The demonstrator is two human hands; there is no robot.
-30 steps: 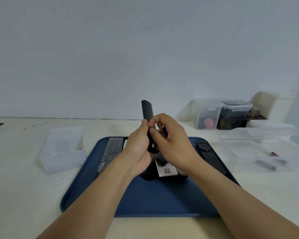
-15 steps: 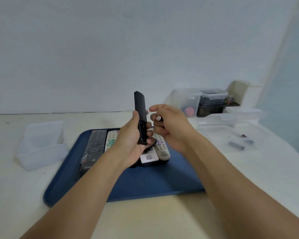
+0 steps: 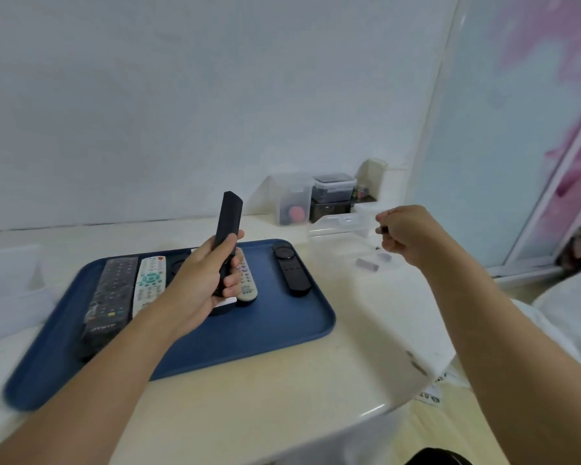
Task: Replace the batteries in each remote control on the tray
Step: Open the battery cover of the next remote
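The left hand (image 3: 208,280) grips a slim black remote (image 3: 228,229) upright above the blue tray (image 3: 265,330), where further remotes lie. Farther right, the right hand (image 3: 406,234) pinches a small dark battery (image 3: 380,229) above a clear container (image 3: 342,229).
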